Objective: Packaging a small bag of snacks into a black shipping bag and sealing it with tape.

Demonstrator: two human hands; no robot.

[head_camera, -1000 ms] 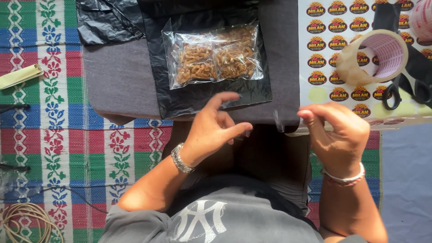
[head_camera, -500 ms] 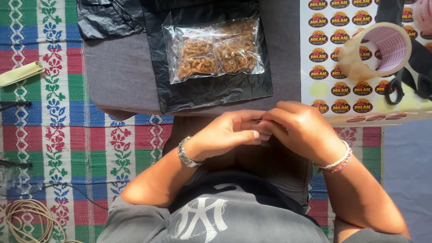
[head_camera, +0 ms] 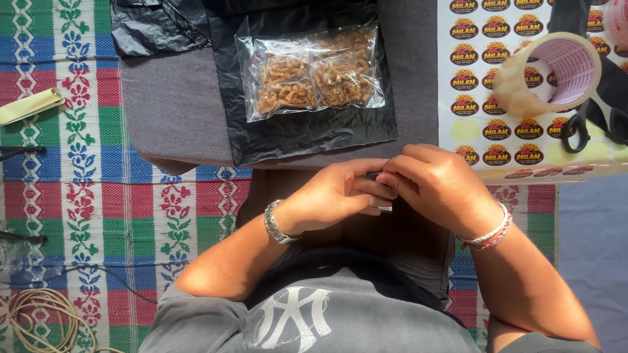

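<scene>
left hand point(head_camera: 333, 196) + right hand point(head_camera: 435, 186) joined below snack bag point(head_camera: 314, 72) | fingers pinching small dark object point(head_camera: 383, 208), kind unclear | snack bag lying on black plastic sheet point(head_camera: 307, 131), unsealed or sealed: cannot tell | tape roll point(head_camera: 549, 72) right of bag, untouched

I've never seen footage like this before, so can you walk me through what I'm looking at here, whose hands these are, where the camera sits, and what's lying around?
There is no machine here: a person works with two bare hands, and one camera worn on the head looks straight down at them.

The left hand, with a metal watch on the wrist, and the right hand, with bead bracelets, meet in front of the body. Together they pinch a small dark object; it is mostly hidden, so I cannot tell what it is.

Beyond the hands lies a clear bag of brown snack pieces on a black plastic sheet, over a grey cloth. To the right are a sheet of round stickers, a roll of tape and black scissors. A patterned woven mat lies underneath everything.
</scene>
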